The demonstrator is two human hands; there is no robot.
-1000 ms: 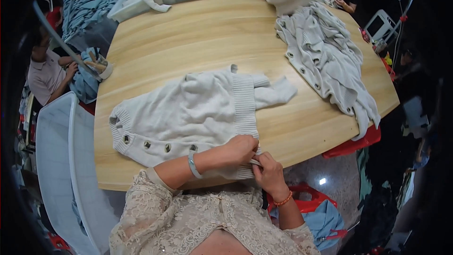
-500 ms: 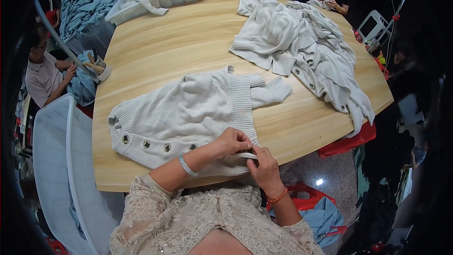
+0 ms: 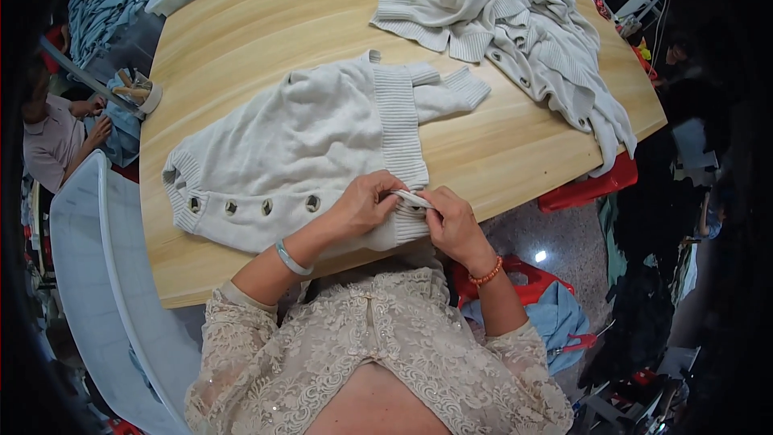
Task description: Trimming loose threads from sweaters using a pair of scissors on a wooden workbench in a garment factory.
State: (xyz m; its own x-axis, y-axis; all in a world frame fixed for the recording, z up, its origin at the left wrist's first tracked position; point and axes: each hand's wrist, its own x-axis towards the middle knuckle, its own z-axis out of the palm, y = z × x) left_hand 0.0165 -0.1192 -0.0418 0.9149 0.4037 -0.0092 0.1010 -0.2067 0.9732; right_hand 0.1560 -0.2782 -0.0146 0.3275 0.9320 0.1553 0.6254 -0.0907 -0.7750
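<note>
A cream knit cardigan (image 3: 306, 137) lies flat on the wooden table (image 3: 266, 40), its ribbed hem to the right and its neck to the left. Several dark buttons (image 3: 266, 207) run along its near edge. With finger and thumb, my left hand (image 3: 364, 205) pinches the front band near the hem corner. Just to the right, my right hand (image 3: 456, 225) grips the same band, and a fold of it stretches between both hands. A dark button (image 3: 417, 207) shows partly beneath this fold. The fingertips partly hide the band.
More cream cardigans (image 3: 451, 0) lie heaped at the table's far right. A white tub (image 3: 80, 250) stands left of the table, near a co-worker (image 3: 56, 137) holding blue cloth. A cup of tools (image 3: 145, 93) sits at the left edge. A red stool (image 3: 588, 185) is at the right.
My view has tipped down, so the table sits higher in it. Both hands have stayed at the hem corner; the band between them is now lifted and stretched more plainly, with a button showing below.
</note>
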